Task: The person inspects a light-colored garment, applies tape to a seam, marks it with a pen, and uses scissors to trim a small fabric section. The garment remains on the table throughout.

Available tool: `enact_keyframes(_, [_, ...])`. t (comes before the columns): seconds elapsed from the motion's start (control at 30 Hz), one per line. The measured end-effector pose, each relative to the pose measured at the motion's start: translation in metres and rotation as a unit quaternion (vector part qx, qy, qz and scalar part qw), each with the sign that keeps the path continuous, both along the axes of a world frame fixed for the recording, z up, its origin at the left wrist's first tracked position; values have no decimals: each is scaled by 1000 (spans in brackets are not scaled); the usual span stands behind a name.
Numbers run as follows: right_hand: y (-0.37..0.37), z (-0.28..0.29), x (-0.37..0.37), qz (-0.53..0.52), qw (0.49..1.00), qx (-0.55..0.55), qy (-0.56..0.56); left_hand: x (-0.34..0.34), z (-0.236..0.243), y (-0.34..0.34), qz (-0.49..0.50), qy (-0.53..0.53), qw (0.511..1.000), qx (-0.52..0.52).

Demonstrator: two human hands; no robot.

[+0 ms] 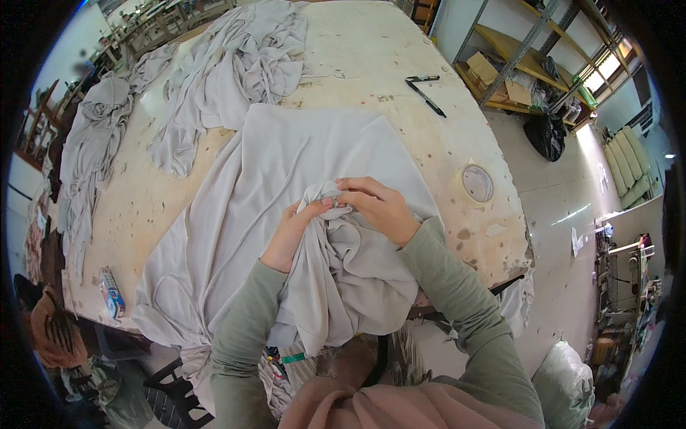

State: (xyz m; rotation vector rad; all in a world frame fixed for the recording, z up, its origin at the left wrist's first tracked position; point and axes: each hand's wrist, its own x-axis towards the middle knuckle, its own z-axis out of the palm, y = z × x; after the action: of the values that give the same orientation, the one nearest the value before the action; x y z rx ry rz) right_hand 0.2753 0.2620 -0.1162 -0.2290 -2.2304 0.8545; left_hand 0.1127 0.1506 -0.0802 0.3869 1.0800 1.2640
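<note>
A light grey piece of clothing [336,136] is spread over the near part of the table, and a thin strip or tie of the same cloth runs across it. One portion is gathered into a bunch, which hangs in folds over the near table edge. My left hand [289,239] is closed on the left side of this bunch, thumb on top. From the right, my right hand [379,207] pinches the top of the same bunch, its fingertips close to the left thumb. The folds hide some fingers of both hands.
More grey cloth lies in heaps [243,64] at the far left. On the table's right half are a roll of tape [476,183] and a black pen-like tool [426,98]. A small blue box [111,293] sits at the near left edge. Metal shelves [514,57] stand beyond the right side.
</note>
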Motion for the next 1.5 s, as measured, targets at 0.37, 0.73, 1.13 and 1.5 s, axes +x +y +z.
enact_keyframes(0.37, [9,26,16,52,972,214,-78,-9,4,-5,-47,-124,991,-2])
enact_keyframes(0.73, [1,27,13,9,964,262,-44,0,13,-7,-18,41,999,13])
enact_keyframes(1.13, [-7,22,-6,-208,962,-152,93,1,12,-3,-65,213,968,113])
enact_keyframes(1.5, [-17,24,-4,-184,976,-104,56,9,-6,1,9,693,665,279])
